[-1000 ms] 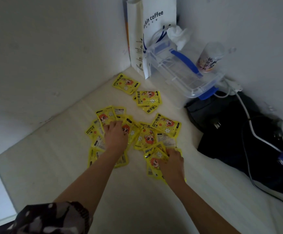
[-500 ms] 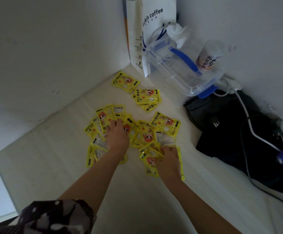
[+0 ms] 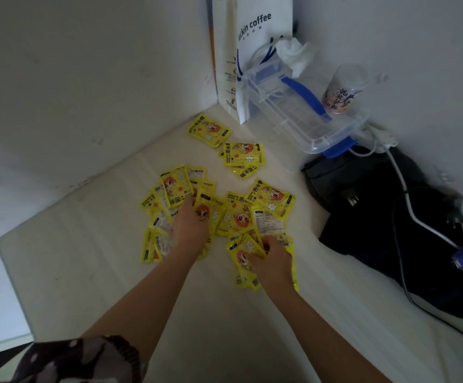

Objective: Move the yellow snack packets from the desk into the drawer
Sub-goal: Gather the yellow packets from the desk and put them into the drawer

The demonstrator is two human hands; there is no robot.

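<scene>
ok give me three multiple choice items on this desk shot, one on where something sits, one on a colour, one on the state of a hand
1. Where does the white paper bag stand?
A. in the back corner, beside the clear plastic box
B. on the dark cloth
C. at the near edge of the desk

2. What colour are the clear plastic box's handle and clips?
A. red
B. blue
C. green

3. What is the right hand doing?
A. hanging idle off the desk
B. lifting the printed cup
C. gripping yellow packets with curled fingers

Answers:
1. A, the bag stands against the walls where they meet, with the box right next to it.
2. B, a blue handle crosses the lid and a blue clip shows at its near end.
3. C, its fingers curl round several packets on the desk, while the left hand rests on another bunch of packets.
</scene>
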